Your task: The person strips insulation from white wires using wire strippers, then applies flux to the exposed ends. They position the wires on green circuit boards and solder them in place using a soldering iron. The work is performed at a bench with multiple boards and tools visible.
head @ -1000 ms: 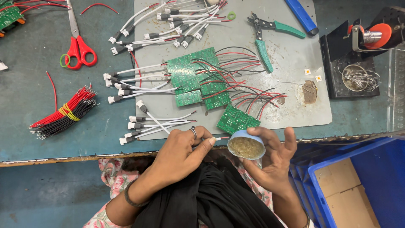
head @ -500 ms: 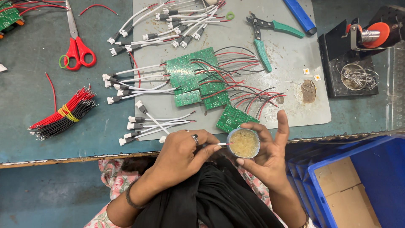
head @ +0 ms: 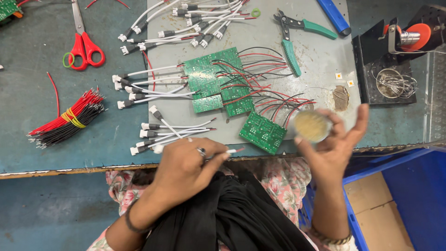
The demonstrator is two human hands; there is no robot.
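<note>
Head view: a small round tin (head: 312, 125) of yellowish paste is cradled on the fingers of the right hand (head: 332, 148), the palm largely open; a thin wire end (head: 234, 150) is pinched in the closed left hand (head: 188, 165). Just beyond the pinch, wired green circuit boards (head: 218, 86) are seen; a bundle of red and black wires (head: 65, 118), left of it, is judged unprocessed.

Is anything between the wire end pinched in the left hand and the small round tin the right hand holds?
Nothing visible: only open air over the table edge separates the wire end in the left hand from the round tin held by the right hand.
</note>
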